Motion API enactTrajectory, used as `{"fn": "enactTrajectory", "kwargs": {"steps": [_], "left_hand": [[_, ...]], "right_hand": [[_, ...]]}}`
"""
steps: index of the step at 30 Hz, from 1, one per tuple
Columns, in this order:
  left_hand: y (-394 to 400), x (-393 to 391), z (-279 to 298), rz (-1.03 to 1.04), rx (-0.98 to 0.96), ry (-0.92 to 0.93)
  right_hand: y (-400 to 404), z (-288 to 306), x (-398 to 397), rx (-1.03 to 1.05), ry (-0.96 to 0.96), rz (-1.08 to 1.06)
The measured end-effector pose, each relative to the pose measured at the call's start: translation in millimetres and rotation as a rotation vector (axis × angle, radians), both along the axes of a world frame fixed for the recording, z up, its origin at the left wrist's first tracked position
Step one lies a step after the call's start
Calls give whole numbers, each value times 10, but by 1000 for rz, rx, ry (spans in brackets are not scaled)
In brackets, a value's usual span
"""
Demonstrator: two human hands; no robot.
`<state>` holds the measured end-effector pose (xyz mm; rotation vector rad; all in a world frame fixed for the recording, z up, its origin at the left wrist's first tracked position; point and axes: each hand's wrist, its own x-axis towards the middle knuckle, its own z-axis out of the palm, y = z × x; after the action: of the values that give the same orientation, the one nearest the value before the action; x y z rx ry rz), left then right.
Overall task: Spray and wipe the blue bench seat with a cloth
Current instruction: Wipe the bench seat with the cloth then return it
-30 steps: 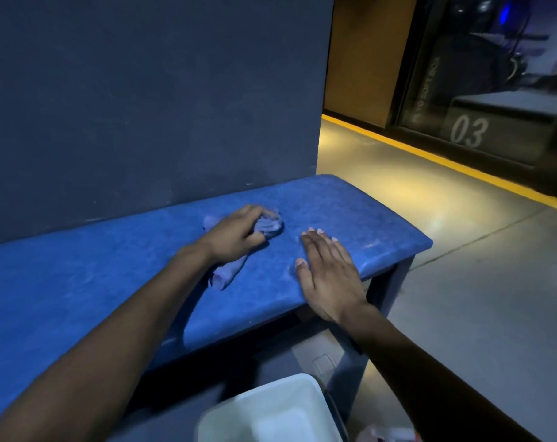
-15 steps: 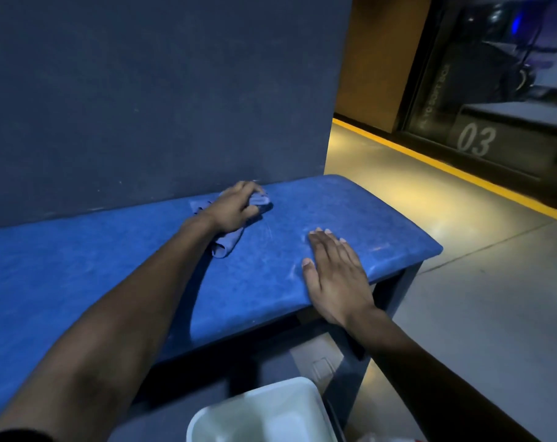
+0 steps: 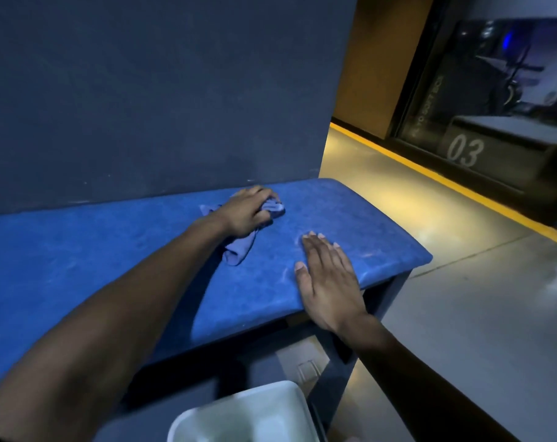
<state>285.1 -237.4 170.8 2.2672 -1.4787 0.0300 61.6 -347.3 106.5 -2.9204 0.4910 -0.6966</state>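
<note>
left hand (image 3: 243,212) moved farther back on bench seat (image 3: 79,256) | grip: closed on cloth (image 3: 239,250) | right hand (image 3: 326,282): flat, empty

Blue bench seat (image 3: 111,266): long padded slab, mottled bright blue with pale scuffs, lying flat against the dark wall, right end rounded off. Cloth (image 3: 239,250): small, bluish-purple, crumpled up on the seat toward its back edge near the right end, one loose tail trailing toward the seat's front edge, partly covered.
</note>
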Motion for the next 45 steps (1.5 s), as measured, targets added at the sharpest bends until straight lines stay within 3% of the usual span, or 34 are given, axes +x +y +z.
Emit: {"fn": "enactTrajectory", "kwargs": {"steps": [3,8,10,13,16,17,19,21,25,28,34,38,42,45], "left_hand": [[-85,-90,-12,44,-23,53],[864,-527,-106,-284,-40,-17],[1172,-454,-134,-297,-58,-59],[1165,95,-155,32,-92,-90],[743,452,-138,383,-88,31],[577,435,-136,416,-82,47],[314,264,-123,299,-78,46],[229,-129,-94,40,-87,70],[605,-675,-114,-363,-89,87],[666,-325,-70,-288,-65,35],[-12,212,-180,319,-188,76],[-135,-37,-141,128,-156,90],[651,-319,-152,-135,-77,27],[1225,-181,-144,-98,-110,30]], "right_hand": [[-15,0,5,12,19,4],[-2,-7,3,5,11,-5],[-2,-26,9,3,10,-8],[2,-23,1,-1,10,-12],[-4,-27,7,0,1,-14],[-9,-29,17,1,5,-14],[-14,-42,24,-12,5,-14],[-21,-43,13,-15,-3,-20],[-13,-44,4,-20,11,-17],[-16,-47,14,-11,-7,-20],[-28,-44,21,8,-3,-1],[-21,-45,15,-2,-2,0],[-36,-51,12,-6,-9,1],[-24,-73,14,-2,-23,-17]]}}
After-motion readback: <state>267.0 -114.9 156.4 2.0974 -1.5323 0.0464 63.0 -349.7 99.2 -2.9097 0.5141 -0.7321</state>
